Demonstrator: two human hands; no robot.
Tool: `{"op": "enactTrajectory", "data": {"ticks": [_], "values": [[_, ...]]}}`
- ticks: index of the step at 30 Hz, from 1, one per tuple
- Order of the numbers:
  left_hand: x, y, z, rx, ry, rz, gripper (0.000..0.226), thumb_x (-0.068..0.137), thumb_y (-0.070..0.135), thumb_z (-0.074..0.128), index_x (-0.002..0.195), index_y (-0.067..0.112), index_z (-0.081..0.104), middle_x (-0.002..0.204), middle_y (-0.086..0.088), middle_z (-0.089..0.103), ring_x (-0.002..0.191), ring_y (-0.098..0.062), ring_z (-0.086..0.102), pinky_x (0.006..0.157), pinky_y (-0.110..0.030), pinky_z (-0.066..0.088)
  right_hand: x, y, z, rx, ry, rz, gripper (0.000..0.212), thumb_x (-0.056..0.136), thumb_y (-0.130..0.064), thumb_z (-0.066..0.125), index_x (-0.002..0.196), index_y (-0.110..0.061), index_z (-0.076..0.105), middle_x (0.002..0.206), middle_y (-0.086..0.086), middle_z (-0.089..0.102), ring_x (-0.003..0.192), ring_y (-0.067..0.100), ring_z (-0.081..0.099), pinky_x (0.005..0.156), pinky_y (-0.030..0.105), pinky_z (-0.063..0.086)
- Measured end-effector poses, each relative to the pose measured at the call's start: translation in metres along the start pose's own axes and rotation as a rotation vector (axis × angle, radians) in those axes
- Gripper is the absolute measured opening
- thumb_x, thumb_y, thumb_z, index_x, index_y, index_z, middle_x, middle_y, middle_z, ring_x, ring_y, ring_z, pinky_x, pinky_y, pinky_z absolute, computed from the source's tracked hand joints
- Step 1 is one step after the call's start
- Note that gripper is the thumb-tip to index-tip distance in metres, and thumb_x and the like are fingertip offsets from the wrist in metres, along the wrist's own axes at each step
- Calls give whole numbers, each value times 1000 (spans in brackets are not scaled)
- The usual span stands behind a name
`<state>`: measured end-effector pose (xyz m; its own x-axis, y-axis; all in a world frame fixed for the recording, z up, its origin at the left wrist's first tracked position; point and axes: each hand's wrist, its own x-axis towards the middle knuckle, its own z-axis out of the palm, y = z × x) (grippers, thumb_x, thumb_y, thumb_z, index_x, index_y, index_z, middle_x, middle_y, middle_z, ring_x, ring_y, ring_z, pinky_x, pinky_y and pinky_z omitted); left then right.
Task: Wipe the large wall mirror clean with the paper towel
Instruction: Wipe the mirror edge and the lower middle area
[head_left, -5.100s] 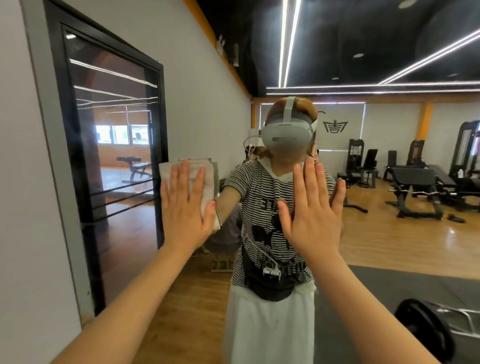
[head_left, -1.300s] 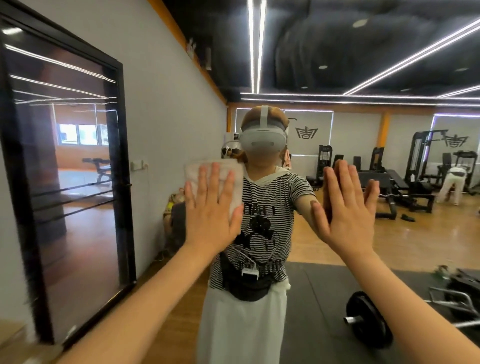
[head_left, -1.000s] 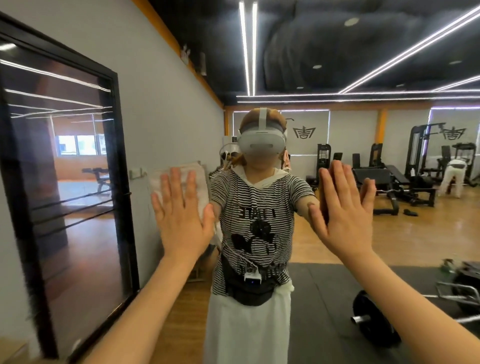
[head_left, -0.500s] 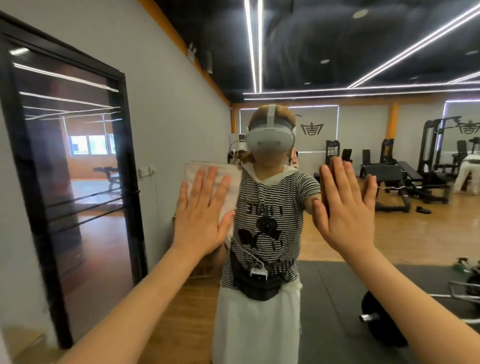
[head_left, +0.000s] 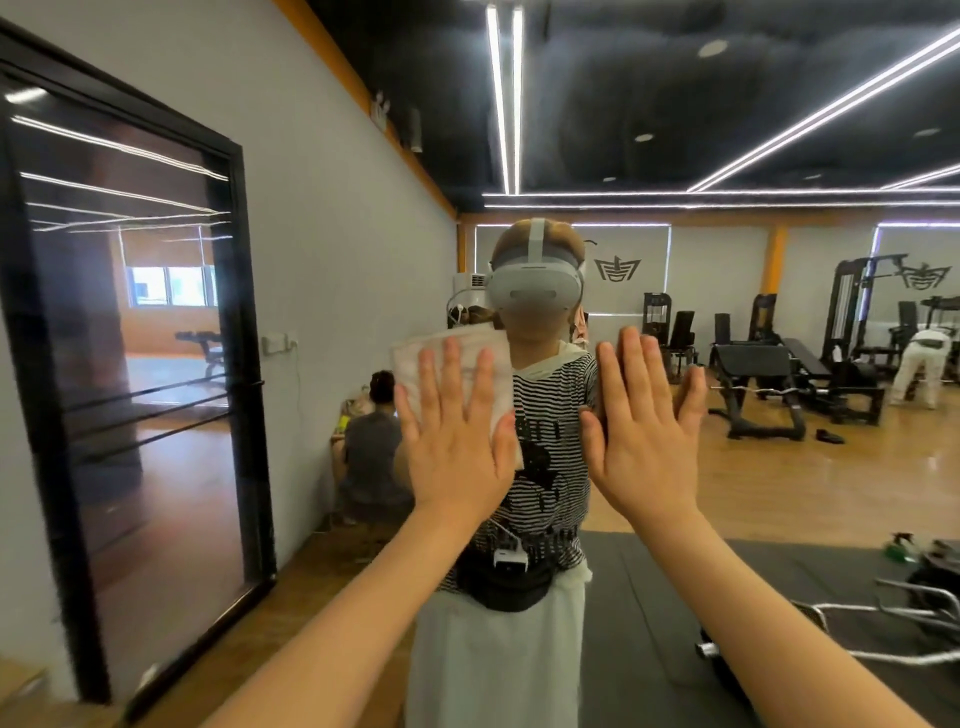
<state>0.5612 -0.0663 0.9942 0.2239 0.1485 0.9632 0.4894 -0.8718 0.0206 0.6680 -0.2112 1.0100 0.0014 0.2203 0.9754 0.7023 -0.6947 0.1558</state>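
With fingers straight, our left hand (head_left: 457, 441) presses the paper towel (head_left: 451, 369) flat against the mirror (head_left: 779, 493), the towel reaching up past its fingertips, while our right hand (head_left: 641, 431) rests bare and flat just beside it.

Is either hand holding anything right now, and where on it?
The left hand presses the paper towel flat against the mirror, palm over its lower middle. The right hand holds nothing.

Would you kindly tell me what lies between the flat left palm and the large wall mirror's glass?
In the head view, the folded white paper towel lies pressed between the left hand and the large wall mirror.
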Motion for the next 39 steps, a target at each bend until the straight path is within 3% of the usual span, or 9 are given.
{"op": "enactTrajectory", "data": {"ticks": [8, 13, 19, 25, 31, 39], "values": [[-1, 1, -2, 26, -4, -13, 73, 94, 43, 28, 155, 24, -8, 160, -13, 8, 149, -26, -6, 117, -49, -1, -2, 2, 1, 31, -16, -9, 63, 97, -38, 31, 152, -11, 16, 158, 9, 15, 147, 26, 16, 117, 54, -3], [2, 2, -2, 17, 14, -20, 74, 92, 42, 30, 155, 26, -7, 158, -12, 13, 146, -32, 12, 116, -50, 4, -2, 2, 3, 51, -4, -15, 62, 98, -37, 31, 152, -11, 18, 159, 9, 14, 147, 25, 17, 116, 57, 4], [3, 4, -6, 30, -12, -41, 68, 91, 40, 31, 153, 18, 14, 157, -11, 12, 145, -32, 11, 117, -43, -5, -3, 3, 5, 78, -26, -9, 62, 99, -39, 29, 153, -13, 13, 159, 8, 12, 147, 24, 14, 116, 55, 1], [1, 2, -2, 56, 9, -32, 67, 91, 41, 31, 152, 17, 17, 158, -13, 13, 146, -33, 10, 117, -47, 3, -4, 5, 6, 51, -36, -27, 69, 97, -49, 30, 153, -12, 18, 159, 11, 18, 147, 26, 14, 117, 54, -1], [3, 6, -2, -3, 78, -56, 66, 90, 39, 34, 151, 17, 22, 156, -17, 20, 144, -34, 14, 117, -46, 3, -3, 4, 2, -30, -69, -57, 71, 97, -50, 28, 152, -8, 16, 158, 15, 16, 146, 30, 16, 115, 59, 7], [3, 9, -10, 29, 10, -71, 66, 93, 41, 31, 153, 18, 15, 157, -21, 16, 145, -34, 10, 117, -38, -13, -1, 13, -9, -13, -104, -100, 70, 95, -48, 36, 152, -10, 22, 158, 13, 18, 146, 26, 16, 115, 56, 7]]}}
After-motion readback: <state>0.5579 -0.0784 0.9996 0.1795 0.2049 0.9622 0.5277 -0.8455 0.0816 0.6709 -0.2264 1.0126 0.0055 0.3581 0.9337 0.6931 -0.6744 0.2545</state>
